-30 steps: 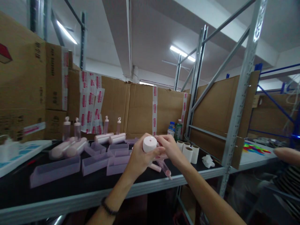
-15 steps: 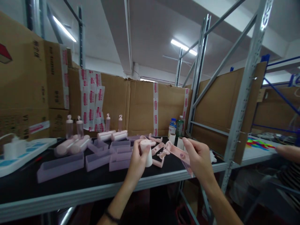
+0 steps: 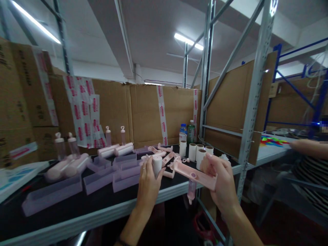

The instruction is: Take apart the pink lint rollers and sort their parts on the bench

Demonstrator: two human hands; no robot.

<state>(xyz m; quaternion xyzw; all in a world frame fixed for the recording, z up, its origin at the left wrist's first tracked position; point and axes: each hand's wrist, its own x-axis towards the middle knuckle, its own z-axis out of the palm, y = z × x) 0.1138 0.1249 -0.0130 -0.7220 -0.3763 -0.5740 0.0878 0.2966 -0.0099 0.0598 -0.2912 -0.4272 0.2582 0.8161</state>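
Note:
My left hand [image 3: 148,182] is closed round a small white paper roll [image 3: 156,165], held upright over the black table [image 3: 77,208]. My right hand [image 3: 220,181] grips a pink plastic roller frame [image 3: 192,173] by one end; the frame lies level and its clear pink handle [image 3: 191,190] hangs down below it. The two hands are a short way apart, above the table's front edge. More pink frames [image 3: 164,154] lie just behind the hands.
Clear lilac trays [image 3: 52,191] and finished pink rollers [image 3: 118,149] cover the table's left and middle. White rolls [image 3: 198,152] and two bottles [image 3: 186,132] stand near a metal rack post [image 3: 252,99]. Cardboard boxes [image 3: 143,112] wall the back. Another person's arm [image 3: 306,147] is at the right.
The hands have come apart: the left keeps the white roll, the right has drawn the pink frame to the right and turned it level. The view has swung rightwards.

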